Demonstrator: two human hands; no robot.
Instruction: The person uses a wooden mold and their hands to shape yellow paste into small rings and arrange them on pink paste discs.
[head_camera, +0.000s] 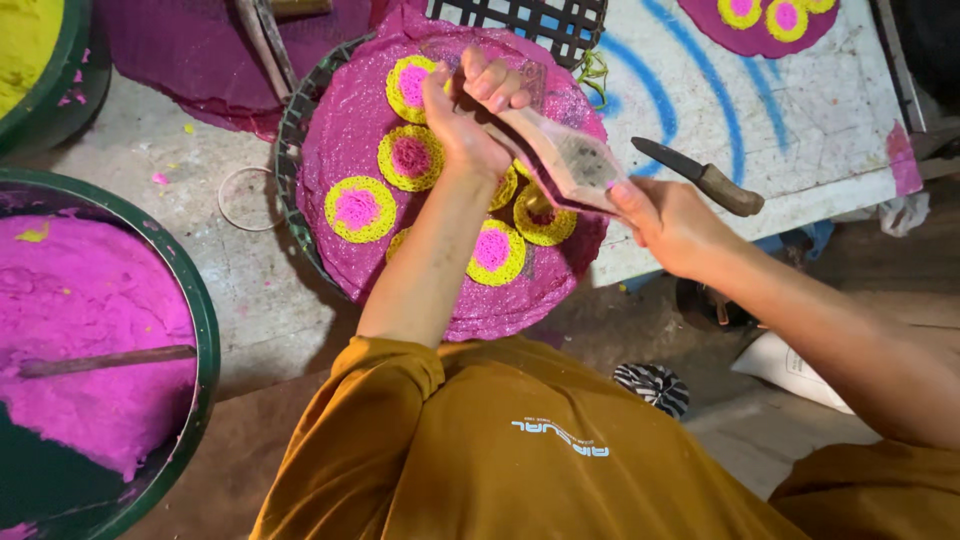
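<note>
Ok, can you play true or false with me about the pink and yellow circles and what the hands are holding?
1. Both hands hold one clear plastic bag. True: the left hand grips its top and the right hand its lower end.
2. The yellow rings have blue middles. False: the middles are pink.
3. A knife lies on the white board. True.
4. The right hand holds the knife. False: the knife lies apart from it, untouched.
5. The big green tub holds yellow paste. False: it holds pink paste with a stick in it.
</note>
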